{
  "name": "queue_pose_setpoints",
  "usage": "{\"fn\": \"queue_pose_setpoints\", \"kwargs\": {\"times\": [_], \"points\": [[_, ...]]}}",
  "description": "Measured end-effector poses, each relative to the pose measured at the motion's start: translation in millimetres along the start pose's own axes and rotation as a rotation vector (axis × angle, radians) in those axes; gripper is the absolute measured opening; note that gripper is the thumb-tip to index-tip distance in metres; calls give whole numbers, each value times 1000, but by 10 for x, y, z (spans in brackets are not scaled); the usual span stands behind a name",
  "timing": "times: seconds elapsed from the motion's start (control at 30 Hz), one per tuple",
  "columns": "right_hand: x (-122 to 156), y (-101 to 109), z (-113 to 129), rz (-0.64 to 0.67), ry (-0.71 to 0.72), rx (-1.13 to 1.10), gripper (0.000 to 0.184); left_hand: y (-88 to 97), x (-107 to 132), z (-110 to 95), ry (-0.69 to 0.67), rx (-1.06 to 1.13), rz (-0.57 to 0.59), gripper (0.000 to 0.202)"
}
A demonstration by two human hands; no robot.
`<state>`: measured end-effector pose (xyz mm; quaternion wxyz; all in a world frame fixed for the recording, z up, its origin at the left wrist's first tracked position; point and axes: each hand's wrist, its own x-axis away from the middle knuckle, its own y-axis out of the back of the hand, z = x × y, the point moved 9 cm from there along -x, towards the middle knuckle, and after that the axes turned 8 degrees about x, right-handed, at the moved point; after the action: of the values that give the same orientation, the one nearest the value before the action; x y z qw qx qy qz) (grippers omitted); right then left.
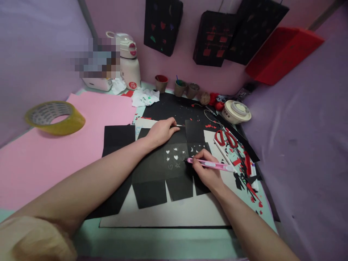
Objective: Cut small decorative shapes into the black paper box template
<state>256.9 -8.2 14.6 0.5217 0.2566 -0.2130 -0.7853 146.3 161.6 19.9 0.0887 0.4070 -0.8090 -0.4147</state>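
Observation:
A folded sheet of black card with flaps along its near edge lies on a pale board. Small hearts, stars and a moon are cut through it, and a few outlines are drawn below them. My left hand rests on the card's far edge, its fingers curled and holding the card down. In my right hand is a slim pink craft knife, pinched like a pen. Its tip meets the card beside the cut-out shapes.
Red-handled scissors and red and black paper scraps lie at the right. On the left, a roll of yellow tape sits on pink paper. Behind stand a white bottle and small pots. Black paper lanterns hang above.

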Motion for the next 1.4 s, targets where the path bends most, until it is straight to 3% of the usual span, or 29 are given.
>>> {"fn": "queue_pose_setpoints", "kwargs": {"times": [0.33,1.4], "points": [[59,1,38,-71,89,6,12,65,10,-20,-23,135,-80,12],[103,-72,134,-8,161,111,16,230,85,-199,-171,227,-202,10]]}}
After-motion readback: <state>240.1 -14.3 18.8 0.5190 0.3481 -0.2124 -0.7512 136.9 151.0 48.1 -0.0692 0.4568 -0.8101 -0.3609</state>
